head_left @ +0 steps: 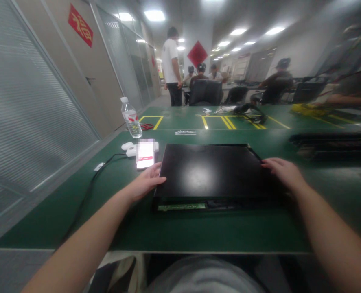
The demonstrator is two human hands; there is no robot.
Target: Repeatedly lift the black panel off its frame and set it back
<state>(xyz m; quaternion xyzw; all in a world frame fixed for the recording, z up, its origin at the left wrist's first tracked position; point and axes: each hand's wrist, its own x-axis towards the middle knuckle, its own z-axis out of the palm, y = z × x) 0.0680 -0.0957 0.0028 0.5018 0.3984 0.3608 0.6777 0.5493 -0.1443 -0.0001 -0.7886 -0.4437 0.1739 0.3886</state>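
Note:
A flat black display panel (211, 169) lies before me on the green table, a bright glare spot on its dark face. Along its near edge a green circuit board strip (182, 206) shows. My left hand (148, 181) grips the panel's left edge, thumb on top and fingers partly hidden at the side. At the right edge my right hand (282, 171) pinches the rim near the far right corner. A dark frame or second panel seems to lie underneath, but its shape is hard to make out.
Left of the panel are a lit phone (145, 156), a white power strip (131, 151) with a black cable, and a water bottle (131, 118). Dark stacked panels (335, 144) stand at right. Cables (250, 112) lie at the back; several people sit or stand beyond.

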